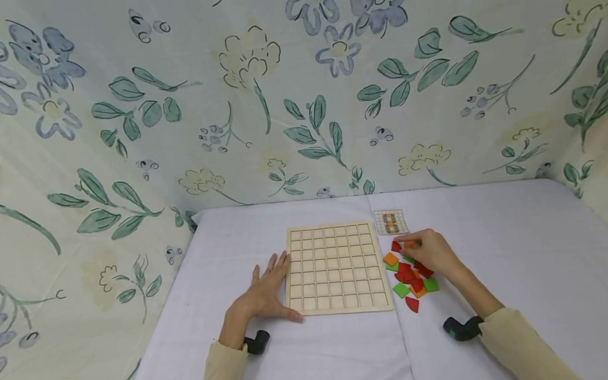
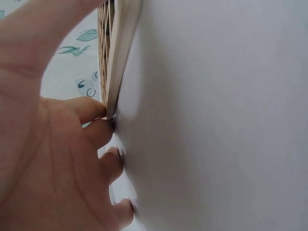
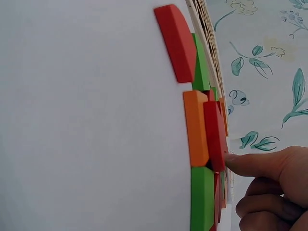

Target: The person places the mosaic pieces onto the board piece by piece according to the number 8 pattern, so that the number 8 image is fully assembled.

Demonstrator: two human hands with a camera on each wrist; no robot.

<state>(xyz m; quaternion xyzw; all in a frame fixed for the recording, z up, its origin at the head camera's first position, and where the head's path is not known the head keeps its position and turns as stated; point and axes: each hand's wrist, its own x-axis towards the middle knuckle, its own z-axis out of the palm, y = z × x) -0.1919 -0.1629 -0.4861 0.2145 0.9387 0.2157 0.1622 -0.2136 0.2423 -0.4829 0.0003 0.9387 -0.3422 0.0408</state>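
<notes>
A square wooden grid board (image 1: 336, 268) lies flat, its cells bare. My left hand (image 1: 266, 293) is spread at its left edge, fingertips against the rim and thumb near the lower left corner; the left wrist view shows the fingers (image 2: 98, 132) touching the board's side (image 2: 120, 57). Right of the board, my right hand (image 1: 432, 253) reaches over a loose pile, thumb and forefinger pinching a small red piece (image 1: 395, 246) at its upper end. In the right wrist view the thumb of the hand (image 3: 274, 187) is by a red block (image 3: 215, 134); the other fingers are curled and the forefinger's tip is hidden.
A small pattern card (image 1: 391, 222) lies beyond the pile, by the board's upper right corner. Green (image 1: 401, 290), orange (image 1: 390, 259) and red pieces (image 1: 412, 304) lie on the white cloth (image 1: 347, 357). A flowered cloth (image 1: 276, 98) hangs behind.
</notes>
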